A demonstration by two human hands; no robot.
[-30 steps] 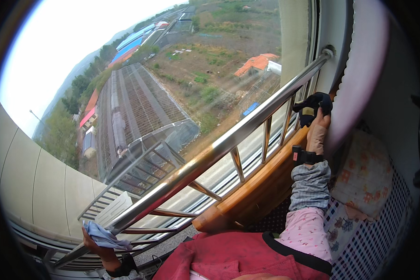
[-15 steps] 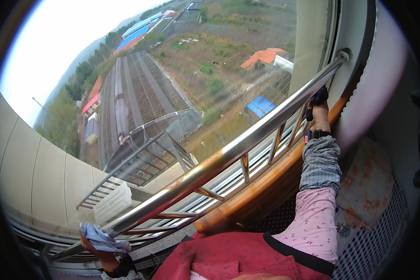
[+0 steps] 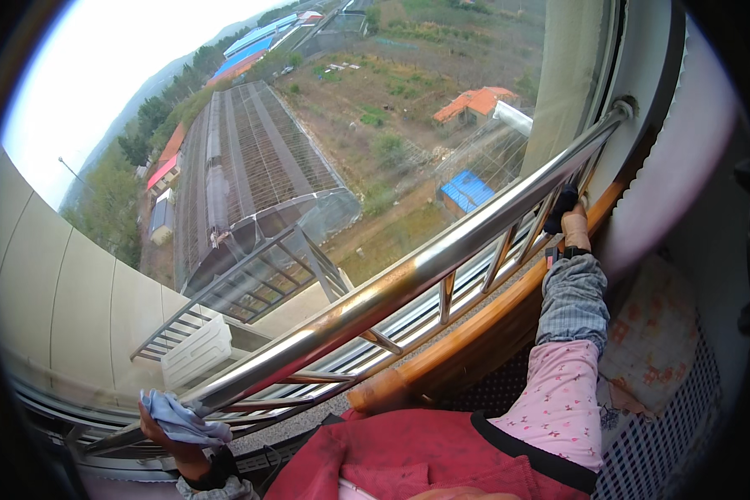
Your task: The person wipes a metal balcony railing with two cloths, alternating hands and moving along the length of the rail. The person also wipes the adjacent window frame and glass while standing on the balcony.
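A shiny metal handrail (image 3: 408, 279) runs slantwise across a window, with thinner metal bars (image 3: 447, 298) below it. At the lower left, my left hand (image 3: 173, 448) is closed on a light blue cloth (image 3: 183, 418), which lies over the lower part of the handrail. Toward the rail's far right end, my right hand (image 3: 574, 227) reaches in below the rail beside the thin bars. Its fingers are bunched around a dark cloth-like thing (image 3: 561, 208), and partly hidden by it. A dark band circles my right wrist.
A curved wooden sill edge (image 3: 475, 321) runs below the rail. A pale ruffled curtain (image 3: 671, 158) hangs on the right, above a patterned cushion (image 3: 654, 342) and dotted dark fabric (image 3: 667, 442). Outside the glass are a metal-barred ledge (image 3: 242, 292), a long greenhouse (image 3: 258, 158) and fields.
My right hand has moved down along the thin bars with the dark cloth, away from the rail's underside. My left hand stays on the blue cloth at the rail. The view has shifted slightly.
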